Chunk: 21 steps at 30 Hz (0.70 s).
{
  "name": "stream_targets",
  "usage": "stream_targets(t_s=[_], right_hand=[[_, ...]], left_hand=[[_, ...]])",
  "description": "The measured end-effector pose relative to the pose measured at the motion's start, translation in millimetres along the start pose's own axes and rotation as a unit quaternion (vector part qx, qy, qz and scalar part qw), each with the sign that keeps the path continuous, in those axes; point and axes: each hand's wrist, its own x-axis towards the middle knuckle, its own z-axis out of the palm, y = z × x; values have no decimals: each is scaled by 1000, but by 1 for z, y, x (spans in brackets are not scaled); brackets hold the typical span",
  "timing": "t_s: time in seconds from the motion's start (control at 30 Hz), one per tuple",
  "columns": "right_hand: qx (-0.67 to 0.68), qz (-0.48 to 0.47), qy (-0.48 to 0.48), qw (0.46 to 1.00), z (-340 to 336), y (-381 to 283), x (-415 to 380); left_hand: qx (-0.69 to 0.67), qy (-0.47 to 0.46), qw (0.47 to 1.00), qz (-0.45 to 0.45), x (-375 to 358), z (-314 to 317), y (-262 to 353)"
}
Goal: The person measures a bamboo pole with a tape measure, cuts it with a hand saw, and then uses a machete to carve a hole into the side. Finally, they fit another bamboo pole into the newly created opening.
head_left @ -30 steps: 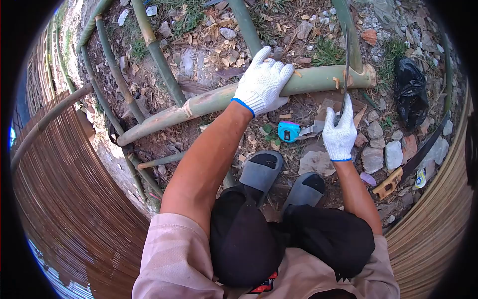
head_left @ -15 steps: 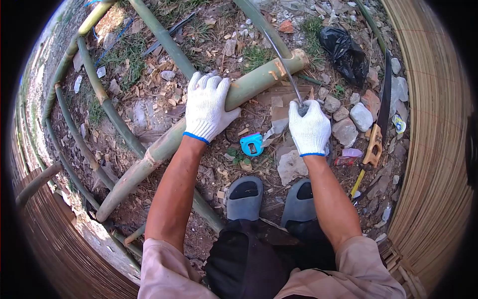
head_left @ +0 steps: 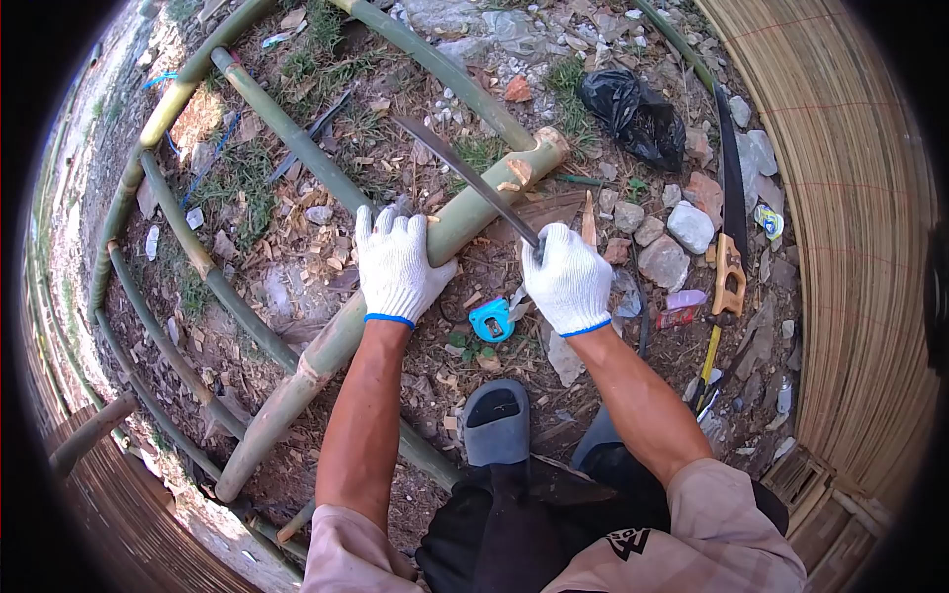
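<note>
A thick green bamboo pole [head_left: 341, 341] lies at a slant over other bamboo, with pale cuts near its far end. My left hand [head_left: 397, 267], in a white knit glove, grips it around the middle, thumb on the near side. My right hand [head_left: 568, 282], gloved the same way, is closed around the handle of a machete [head_left: 473, 176]. Its dark blade points up and to the left, passing across the pole close to the cuts. The handle is mostly hidden in my fist. A blue tape measure [head_left: 490, 321] lies on the ground between my hands.
Several thinner bamboo poles [head_left: 297, 138] form a frame at left. A black plastic bag [head_left: 633, 117], stones [head_left: 690, 227] and a handsaw [head_left: 730, 267] lie to the right, beside a woven bamboo wall [head_left: 830, 198]. Wood chips litter the ground around my sandals [head_left: 497, 435].
The machete has swung so its blade shows broader and points farther left. My right hand has moved left. My left hand keeps its hold on the pole, and the view has shifted.
</note>
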Motion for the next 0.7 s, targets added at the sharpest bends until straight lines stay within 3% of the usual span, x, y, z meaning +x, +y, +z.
stream_targets(t_s=[0.1, 0.13, 0.17, 0.2, 0.23, 0.3, 0.37, 0.43, 0.5, 0.53, 0.57, 0.6, 0.7], right_hand=[[113, -153, 121, 974, -39, -41, 13], [145, -183, 122, 965, -38, -39, 17], [145, -182, 124, 964, -23, -27, 22], [46, -59, 15, 997, 3, -6, 21], [-55, 67, -94, 992, 24, 15, 19], [-42, 45, -76, 995, 33, 21, 25], [-44, 32, -77, 995, 3, -2, 18], [36, -77, 76, 994, -28, -32, 20], [145, -160, 137, 967, -34, -36, 25], [82, -96, 77, 989, -16, -21, 22], [19, -31, 21, 999, 14, 3, 17], [-49, 47, -99, 993, 20, 11, 30], [-39, 88, -152, 984, 10, 2, 20]], left_hand=[[-90, 42, 994, -38, -11, 33, -11], [-5, 73, 997, 21, -7, 32, -13], [-3, 74, 997, 22, -5, 29, -14], [-6, 22, 1000, 8, 0, 7, -6], [-10, -29, 1000, -6, 2, -5, 1], [-1, -3, 1000, 0, 7, -8, -3], [-1, -39, 999, -18, 4, -8, 4], [-4, -33, 999, -15, 2, -3, 3], [-48, -53, 997, -39, -3, 8, -3], [-90, -63, 992, -63, -5, 10, -3], [1, -22, 1000, -13, 3, -6, 4], [6, -22, 1000, -14, 3, -4, 7], [29, -38, 999, -18, -3, -4, 5]])
